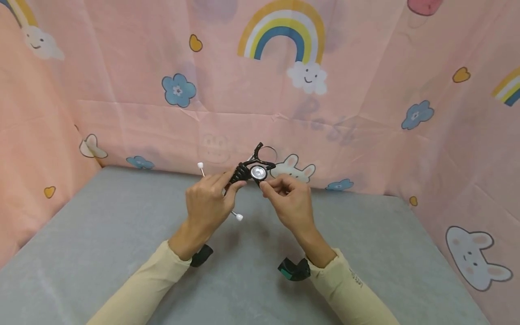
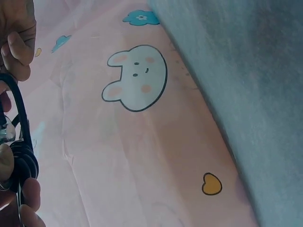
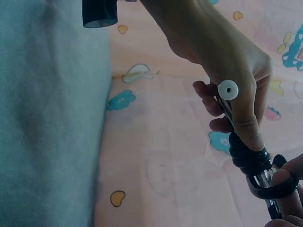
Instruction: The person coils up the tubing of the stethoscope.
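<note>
A black stethoscope point(image 1: 242, 173) is held up above the table between both hands, its tubing wound in coils point(image 3: 248, 156) around the metal stem. My left hand point(image 1: 207, 196) grips the stem and coils, thumb on the near side. White ear tips point(image 1: 239, 217) stick out on either side of that hand. Just right of the coils sits the round silver chest piece point(image 1: 258, 173). My right hand point(image 1: 292, 203) pinches the black tube right below it, the other fingers curled. A loop of tubing point(image 2: 19, 104) shows at the left wrist view's edge.
A grey-covered table point(image 1: 345, 253) spreads beneath the hands. Pink printed cloth point(image 1: 138, 72) hangs behind it and along both sides. Black straps point(image 1: 294, 269) sit at the wrists, below the light sleeves point(image 1: 353, 289).
</note>
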Action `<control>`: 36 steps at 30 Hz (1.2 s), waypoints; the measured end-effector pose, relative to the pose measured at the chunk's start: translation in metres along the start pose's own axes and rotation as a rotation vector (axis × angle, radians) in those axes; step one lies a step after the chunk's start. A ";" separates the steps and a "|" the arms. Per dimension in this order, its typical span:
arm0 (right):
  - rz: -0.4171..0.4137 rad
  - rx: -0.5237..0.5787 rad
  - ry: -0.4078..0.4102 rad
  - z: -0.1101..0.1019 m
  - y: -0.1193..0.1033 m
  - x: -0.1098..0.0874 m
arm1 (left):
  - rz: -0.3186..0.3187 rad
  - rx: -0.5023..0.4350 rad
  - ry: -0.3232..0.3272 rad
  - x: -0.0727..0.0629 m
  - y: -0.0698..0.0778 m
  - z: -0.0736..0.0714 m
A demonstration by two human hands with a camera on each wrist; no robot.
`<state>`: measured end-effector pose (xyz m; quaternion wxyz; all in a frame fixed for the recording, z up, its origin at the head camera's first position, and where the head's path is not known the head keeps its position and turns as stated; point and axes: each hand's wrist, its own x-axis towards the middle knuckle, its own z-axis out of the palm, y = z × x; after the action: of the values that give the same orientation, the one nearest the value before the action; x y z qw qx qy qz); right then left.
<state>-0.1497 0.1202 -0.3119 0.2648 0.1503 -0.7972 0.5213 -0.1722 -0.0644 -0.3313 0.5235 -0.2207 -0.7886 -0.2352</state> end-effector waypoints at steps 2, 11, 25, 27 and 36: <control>0.005 -0.009 0.013 0.000 0.000 0.000 | 0.003 0.007 0.002 0.000 0.000 -0.001; 0.052 -0.022 0.070 0.001 -0.001 0.000 | 0.054 0.042 0.043 0.000 0.003 0.000; 0.132 -0.096 0.164 0.004 0.003 -0.002 | 0.064 -0.010 0.001 -0.004 0.016 0.007; 0.159 -0.084 0.188 0.003 0.004 0.000 | 0.080 -0.004 -0.009 -0.005 0.019 0.008; 0.253 0.026 0.129 0.007 0.005 0.002 | 0.030 -0.016 0.009 -0.002 0.010 0.007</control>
<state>-0.1558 0.1162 -0.3160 0.2457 0.0182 -0.7843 0.5693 -0.1702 -0.0523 -0.3344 0.5286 -0.2357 -0.7810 -0.2349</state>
